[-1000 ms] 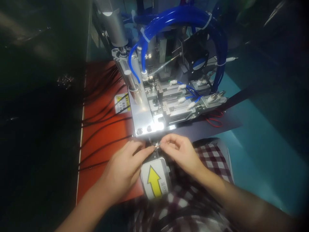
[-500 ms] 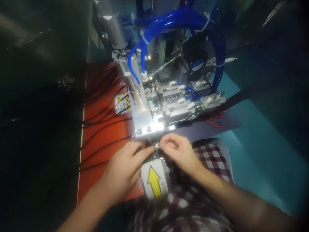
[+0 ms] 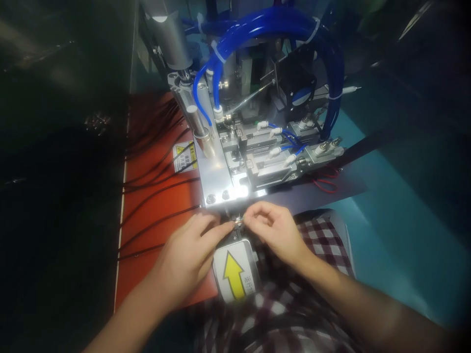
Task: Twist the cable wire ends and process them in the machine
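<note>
A small shiny metal piece (image 3: 239, 221) sits between my two hands, just below the front edge of the machine's bright metal plate (image 3: 217, 179). From the left, my left hand (image 3: 193, 247) reaches in with its thumb stretched to the piece and its fingers bent; what they grip is hidden. On the other side, the thumb and forefinger of my right hand (image 3: 274, 230) are pinched together right beside the piece. Whatever lies in that pinch is too small to name. Below the hands is a white-faced block (image 3: 235, 272) with a yellow arrow.
Pneumatic slides (image 3: 270, 166) with white fittings stand behind the plate, under a thick bundle of blue hoses (image 3: 272, 24). Black cables (image 3: 154, 193) cross the orange base (image 3: 147, 211) at left. A warning label (image 3: 185, 157) is beside the plate. Plaid cloth (image 3: 326, 235) covers my lap.
The view has shifted slightly, so the machine appears a little further left and up. Both hands keep nearly the same pose around the small metal piece.
</note>
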`<state>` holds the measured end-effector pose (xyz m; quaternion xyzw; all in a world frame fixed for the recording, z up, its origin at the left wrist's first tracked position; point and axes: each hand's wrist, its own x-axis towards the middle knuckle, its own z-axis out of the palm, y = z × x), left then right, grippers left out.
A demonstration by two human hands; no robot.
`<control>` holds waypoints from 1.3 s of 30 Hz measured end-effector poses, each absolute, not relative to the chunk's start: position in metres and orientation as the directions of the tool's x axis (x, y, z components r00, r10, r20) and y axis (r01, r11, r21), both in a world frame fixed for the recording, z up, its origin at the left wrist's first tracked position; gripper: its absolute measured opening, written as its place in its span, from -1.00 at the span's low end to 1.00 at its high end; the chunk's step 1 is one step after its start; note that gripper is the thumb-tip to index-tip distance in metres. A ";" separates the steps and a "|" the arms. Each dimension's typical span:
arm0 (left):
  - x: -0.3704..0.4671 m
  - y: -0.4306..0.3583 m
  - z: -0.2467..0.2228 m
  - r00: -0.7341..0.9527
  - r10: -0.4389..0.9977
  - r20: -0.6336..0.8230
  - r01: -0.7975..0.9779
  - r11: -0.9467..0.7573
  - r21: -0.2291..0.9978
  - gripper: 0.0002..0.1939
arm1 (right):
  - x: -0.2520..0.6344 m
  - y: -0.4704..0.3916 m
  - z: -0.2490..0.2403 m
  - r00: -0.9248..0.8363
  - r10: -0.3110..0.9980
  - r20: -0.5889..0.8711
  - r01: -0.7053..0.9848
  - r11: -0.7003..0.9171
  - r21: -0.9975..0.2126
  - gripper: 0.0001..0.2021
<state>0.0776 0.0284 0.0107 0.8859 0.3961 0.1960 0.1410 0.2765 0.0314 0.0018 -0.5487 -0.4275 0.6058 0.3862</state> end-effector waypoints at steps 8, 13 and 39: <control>0.076 0.027 0.008 0.599 0.766 0.232 0.649 -0.635 0.419 -0.68 | 0.280 0.031 -0.002 -0.164 0.937 -0.308 0.025 -0.308 -0.951 -0.89; 0.076 0.027 0.008 0.601 0.766 0.228 0.646 -0.634 0.425 -0.69 | 0.278 0.031 -0.001 -0.167 0.924 -0.343 0.019 -0.345 -0.938 -0.86; 0.077 0.028 0.009 0.654 0.735 0.176 0.692 -0.676 0.252 -0.54 | 0.271 0.034 0.015 -0.121 0.826 -0.550 0.024 -0.552 -0.834 -0.87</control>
